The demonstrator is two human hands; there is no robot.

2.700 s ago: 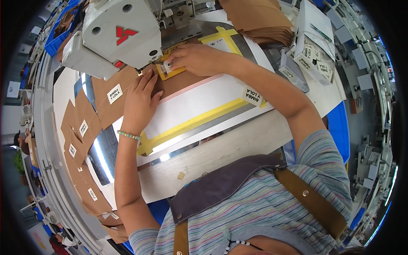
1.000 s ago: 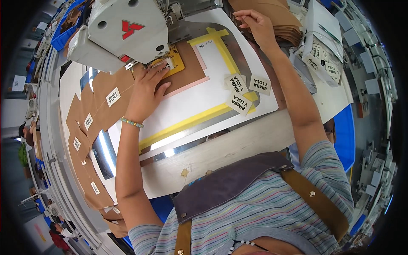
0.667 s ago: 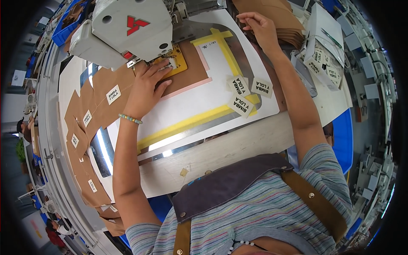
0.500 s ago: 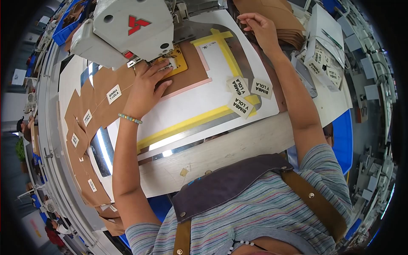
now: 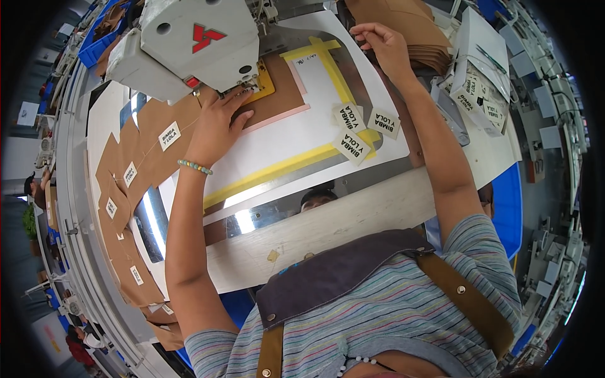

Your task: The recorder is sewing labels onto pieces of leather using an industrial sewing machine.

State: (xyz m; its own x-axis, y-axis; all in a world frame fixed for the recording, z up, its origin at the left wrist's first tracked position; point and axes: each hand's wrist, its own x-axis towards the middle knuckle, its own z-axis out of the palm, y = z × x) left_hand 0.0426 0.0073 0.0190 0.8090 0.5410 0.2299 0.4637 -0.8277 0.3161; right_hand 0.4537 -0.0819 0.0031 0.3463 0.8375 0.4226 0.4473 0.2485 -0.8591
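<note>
My left hand (image 5: 217,129) lies flat with its fingers spread on a brown sheet piece (image 5: 291,85), right below the head of a white sewing machine (image 5: 189,47). Its fingertips reach a yellow template plate (image 5: 265,85) beside the needle area. That brown piece rests on a white board (image 5: 271,138) edged with yellow tape, with pink strips along the piece's corner. My right hand (image 5: 389,53) hovers near the board's far right corner, fingers loosely bent and apart, with nothing visible in them. Several cream printed labels (image 5: 351,147) lie on the board's right corner.
Brown pieces with labels (image 5: 169,135) trail in a chain down the left side. At the far right are a stack of brown sheets (image 5: 416,38) and a white box of labels (image 5: 482,94) with tweezers on top. A blue bin (image 5: 509,208) stands beside the table.
The white board has slid slightly away and to the left, carrying the labels and brown piece. More of the shiny metal bed shows at its near edge. My right hand has barely moved.
</note>
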